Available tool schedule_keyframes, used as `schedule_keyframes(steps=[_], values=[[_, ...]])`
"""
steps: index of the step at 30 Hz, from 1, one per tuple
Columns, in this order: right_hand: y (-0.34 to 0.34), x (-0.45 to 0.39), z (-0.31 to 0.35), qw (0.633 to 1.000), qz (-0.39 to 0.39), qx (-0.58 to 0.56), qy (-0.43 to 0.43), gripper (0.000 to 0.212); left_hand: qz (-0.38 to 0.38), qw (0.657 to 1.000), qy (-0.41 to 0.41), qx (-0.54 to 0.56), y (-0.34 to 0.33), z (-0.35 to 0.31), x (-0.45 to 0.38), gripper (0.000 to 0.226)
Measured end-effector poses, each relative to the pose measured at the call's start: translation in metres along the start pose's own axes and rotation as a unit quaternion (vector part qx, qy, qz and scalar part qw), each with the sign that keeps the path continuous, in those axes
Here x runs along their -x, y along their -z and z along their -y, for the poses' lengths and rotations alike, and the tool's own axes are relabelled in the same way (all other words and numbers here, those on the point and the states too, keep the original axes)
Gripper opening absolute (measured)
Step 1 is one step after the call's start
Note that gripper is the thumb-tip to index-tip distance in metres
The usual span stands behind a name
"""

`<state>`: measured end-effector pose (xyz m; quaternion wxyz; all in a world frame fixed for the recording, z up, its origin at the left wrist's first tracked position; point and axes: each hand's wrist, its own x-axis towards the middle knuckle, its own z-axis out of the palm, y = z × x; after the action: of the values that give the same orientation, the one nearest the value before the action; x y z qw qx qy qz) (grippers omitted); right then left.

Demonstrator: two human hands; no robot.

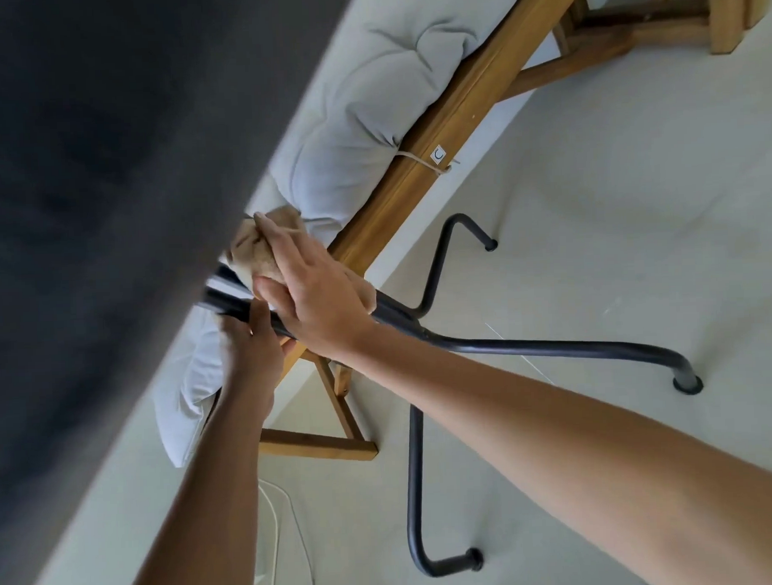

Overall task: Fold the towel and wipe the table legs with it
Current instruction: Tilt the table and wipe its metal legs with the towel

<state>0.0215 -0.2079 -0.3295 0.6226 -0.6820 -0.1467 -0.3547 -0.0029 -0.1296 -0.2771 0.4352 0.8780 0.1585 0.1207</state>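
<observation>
Pressing the towel (pixel 260 253) flat-palmed, the right hand (pixel 318 290) covers the table leg (pixel 552 345). Left hand (pixel 250 345) grips the pole just below; its axis runs down-right toward the floor

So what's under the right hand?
A tan towel bunched under the right hand, pressed on the black table leg. The leg beneath the towel is covered.

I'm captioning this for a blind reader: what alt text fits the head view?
Right hand presses a tan towel against a black table leg while the left hand grips the leg beneath the dark tabletop.
</observation>
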Motion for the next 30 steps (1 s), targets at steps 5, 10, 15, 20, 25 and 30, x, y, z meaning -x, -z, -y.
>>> schedule_keyframes(steps=[5,10,15,20,25,30], values=[[0.006,0.042,-0.048,0.998,0.038,0.046,-0.016,0.031,0.007,0.999,-0.015,-0.033,0.004,0.007,-0.004,0.038],[0.015,0.123,-0.129,0.959,0.137,0.160,-0.191,0.030,0.011,0.999,-0.020,-0.032,0.004,0.007,-0.002,0.038],[0.008,0.057,-0.061,0.991,0.051,0.072,-0.105,0.039,0.005,0.999,-0.015,-0.031,0.004,0.007,-0.004,0.040],[0.003,0.006,-0.009,0.999,0.026,-0.006,-0.017,0.042,0.011,1.000,-0.003,-0.011,0.006,0.006,-0.007,0.040],[0.006,0.079,-0.073,0.983,0.100,0.130,-0.081,0.052,0.012,0.999,-0.026,-0.030,0.007,0.010,-0.005,0.038],[0.040,0.154,-0.131,0.870,0.250,0.386,-0.176,0.057,0.015,0.999,-0.026,-0.026,0.008,0.012,-0.008,0.034]])
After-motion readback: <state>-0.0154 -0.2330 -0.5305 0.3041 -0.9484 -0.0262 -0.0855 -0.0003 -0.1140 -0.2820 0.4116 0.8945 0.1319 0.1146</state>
